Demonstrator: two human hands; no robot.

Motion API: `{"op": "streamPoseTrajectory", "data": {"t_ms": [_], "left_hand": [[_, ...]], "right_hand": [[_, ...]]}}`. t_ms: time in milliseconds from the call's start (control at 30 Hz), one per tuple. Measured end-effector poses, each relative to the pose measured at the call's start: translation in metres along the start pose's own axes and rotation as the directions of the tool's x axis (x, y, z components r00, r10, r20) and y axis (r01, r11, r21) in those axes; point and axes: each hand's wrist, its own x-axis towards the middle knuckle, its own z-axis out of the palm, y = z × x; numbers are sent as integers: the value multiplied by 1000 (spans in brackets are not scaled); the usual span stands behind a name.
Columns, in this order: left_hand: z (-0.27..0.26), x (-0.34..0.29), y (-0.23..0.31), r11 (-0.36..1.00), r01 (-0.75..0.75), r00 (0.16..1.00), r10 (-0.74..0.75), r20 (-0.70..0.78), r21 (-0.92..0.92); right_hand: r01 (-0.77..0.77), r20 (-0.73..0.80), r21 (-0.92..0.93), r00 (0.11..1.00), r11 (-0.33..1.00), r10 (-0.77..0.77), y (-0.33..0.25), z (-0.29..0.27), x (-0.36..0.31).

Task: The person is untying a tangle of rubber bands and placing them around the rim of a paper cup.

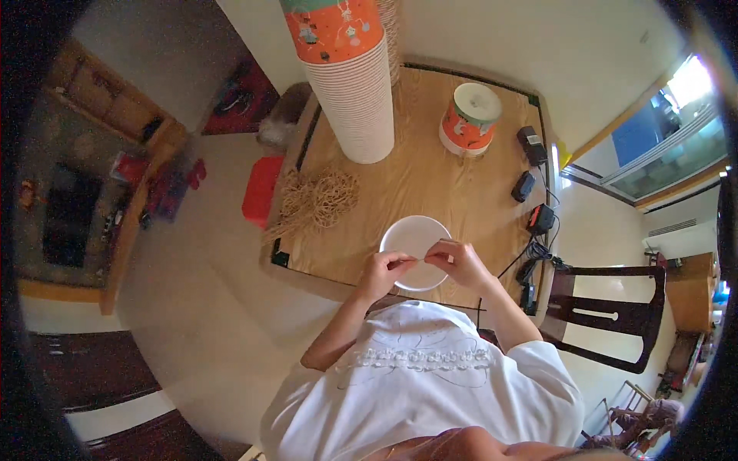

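The person's left hand [380,274] and right hand [459,262] meet near the centre of the frame, each with thumb and fingers drawn into a narrow pinch. Their fingertips come close together; anything held between them is too small to make out. The two hands are over the open mouth of a round white container [411,232], which is at the near edge of the wooden tabletop [415,184], just below the centre of the frame. The forearms reach up from either side of a white shirt [423,392] with a ruffled band, which fills the lower middle.

Left of the container, near the left edge of the tabletop, lies a loose heap of tan twine [319,198]. Above it, a tall stack of nested paper buckets [350,100] runs to the upper edge of the frame, with white rims along most of its length and an orange and green printed wall at the top. To the right of that stack, well apart from it, is a shorter orange and green piece [470,119] with a white top.

Along the right side of the tabletop are black power adapters [530,145] and tangled cables [536,253]. Beyond the tabletop, a red object [261,188] shows at its left, a dark wooden chair [607,313] at lower right, and a bright window [661,131] at upper right.
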Motion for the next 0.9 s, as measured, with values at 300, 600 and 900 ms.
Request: {"op": "streamPoseTrajectory", "data": {"t_ms": [300, 600, 900], "left_hand": [[17, 25, 14, 994, 51, 995, -59, -80, -99], [22, 26, -6, 981, 105, 985, -126, -119, -165], [19, 25, -7, 893, 290, 949, -314, -15, -345]], "right_hand": [[-61, -40, -7, 997, 998, 61, 23, 6, 4], [-143, -108, 220, 980, 965, 170, 47, 8, 1], [172, -137, -51, 975, 984, -177, 36, 10, 3]]}}
